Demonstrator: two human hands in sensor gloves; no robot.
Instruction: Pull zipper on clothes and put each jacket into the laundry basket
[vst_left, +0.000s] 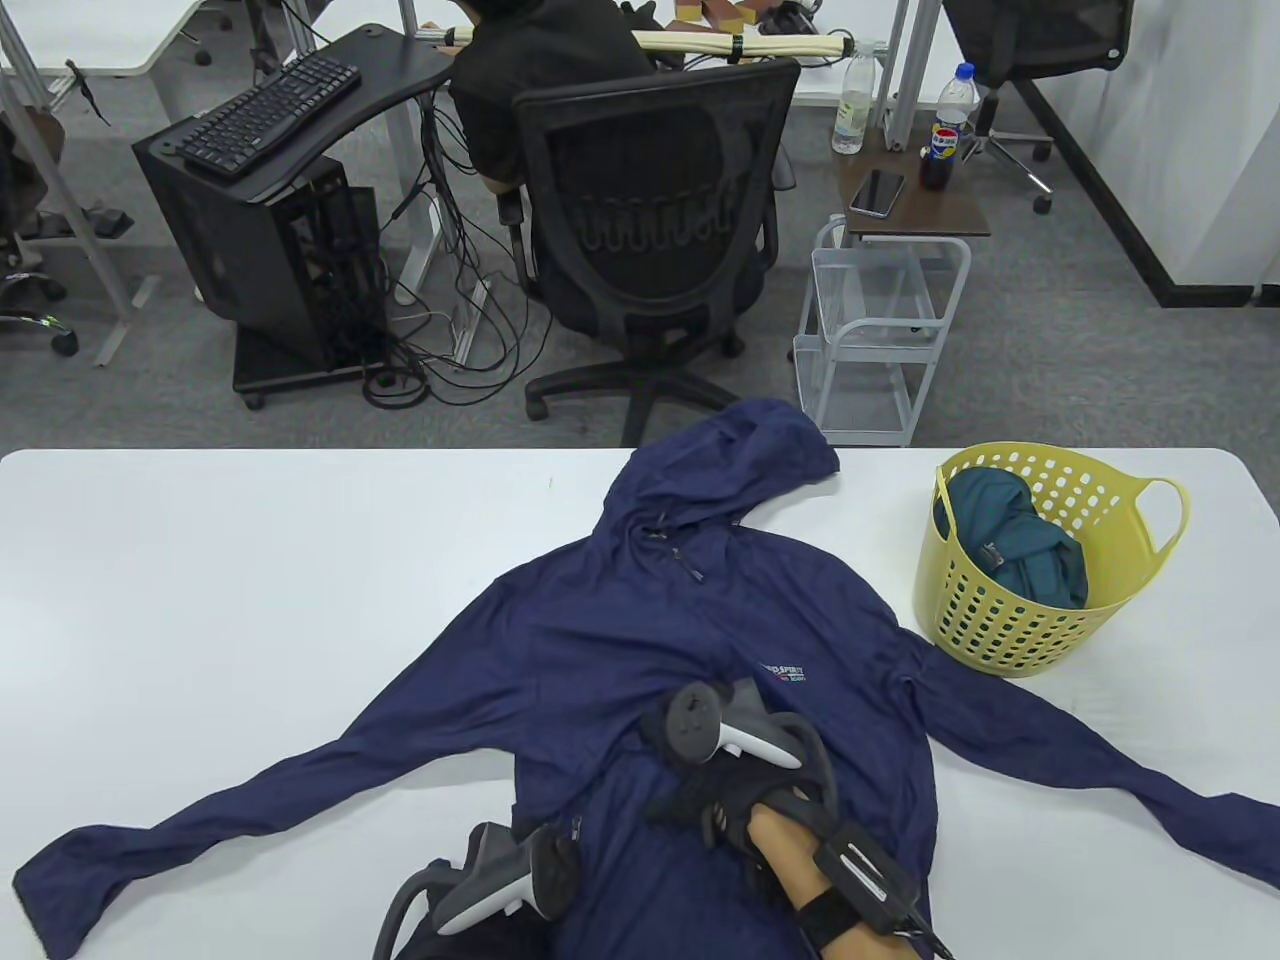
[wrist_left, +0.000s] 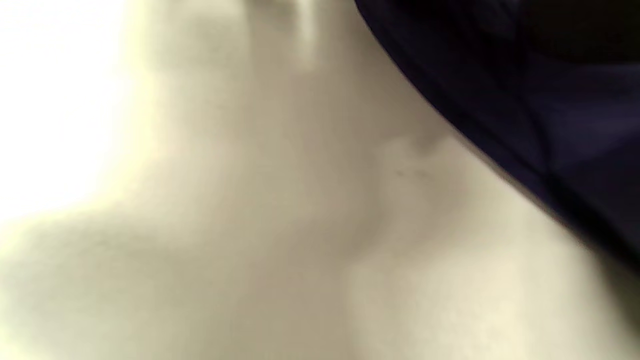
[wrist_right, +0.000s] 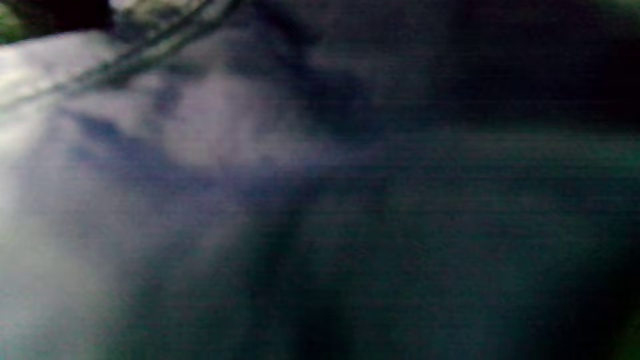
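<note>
Black sensor gloves on both hands (vst_left: 730, 800), grey-and-white trackers (vst_left: 715, 735) strapped on (bare right forearm, black wristband).

Right hand (vst_left: 715, 800) reaches toward eleven o'clock, palm down; left hand (vst_left: 500, 880) low at seven o'clock, fingers hidden.

Jacket (vst_left: 640, 640) mid-table (vst_left: 250, 560); basket (vst_left: 1010, 600) right.
</note>
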